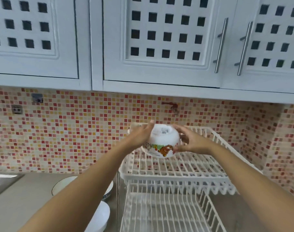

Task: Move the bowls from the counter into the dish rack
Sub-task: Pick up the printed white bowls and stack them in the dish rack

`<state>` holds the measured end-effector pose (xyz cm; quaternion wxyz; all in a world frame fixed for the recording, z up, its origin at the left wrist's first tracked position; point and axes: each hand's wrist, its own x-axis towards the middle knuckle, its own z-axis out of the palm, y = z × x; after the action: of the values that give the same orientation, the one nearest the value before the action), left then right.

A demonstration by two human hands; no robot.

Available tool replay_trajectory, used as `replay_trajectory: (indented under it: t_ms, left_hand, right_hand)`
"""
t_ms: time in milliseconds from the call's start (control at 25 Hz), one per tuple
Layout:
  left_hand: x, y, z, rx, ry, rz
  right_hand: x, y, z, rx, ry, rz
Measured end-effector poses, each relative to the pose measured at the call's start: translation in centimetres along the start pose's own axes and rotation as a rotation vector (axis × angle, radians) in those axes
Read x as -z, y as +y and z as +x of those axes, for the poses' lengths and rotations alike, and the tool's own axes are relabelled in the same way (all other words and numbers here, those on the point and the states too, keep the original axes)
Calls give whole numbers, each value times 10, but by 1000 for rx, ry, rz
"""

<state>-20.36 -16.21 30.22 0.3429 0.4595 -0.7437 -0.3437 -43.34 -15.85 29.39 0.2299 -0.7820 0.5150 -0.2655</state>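
Both hands cup an upturned cartoon bowl over the rack's top shelf.

The left hand (139,136) and right hand (191,143) press flat on opposite sides of the white bowl (163,141), mouth down, at frame centre above the upper tier of the dish rack (176,169). It looks glazed, rigid and breakable, probably light but slick, so gripping the wall near the rim seems safest. More bowls (99,215) wait at lower left on the counter (25,198), partly hidden by the left forearm.
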Motion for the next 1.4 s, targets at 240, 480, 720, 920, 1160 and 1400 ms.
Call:
replay_trajectory:
  t_ms: [240,480,720,920,1160,1400]
  left_hand:
    - [-17,-14,29,249,-62,49]
    - [-26,-16,28,332,-89,-89]
    - [-26,-6,16,259,-63,85]
    - [19,0,-11,72,221,267]
    - [105,-59,-76,267,405,308]
    - [149,-159,-159,564,424,460]
  right_hand:
    - [-11,34,41,-80,-211,-202]
    - [-14,41,45,-111,-236,-259]
    - [-11,26,41,-166,-228,-402]
    - [-21,-43,38,-12,0,-370]
    - [-115,-148,69,180,10,-274]
    - [-271,-183,82,170,-180,-285]
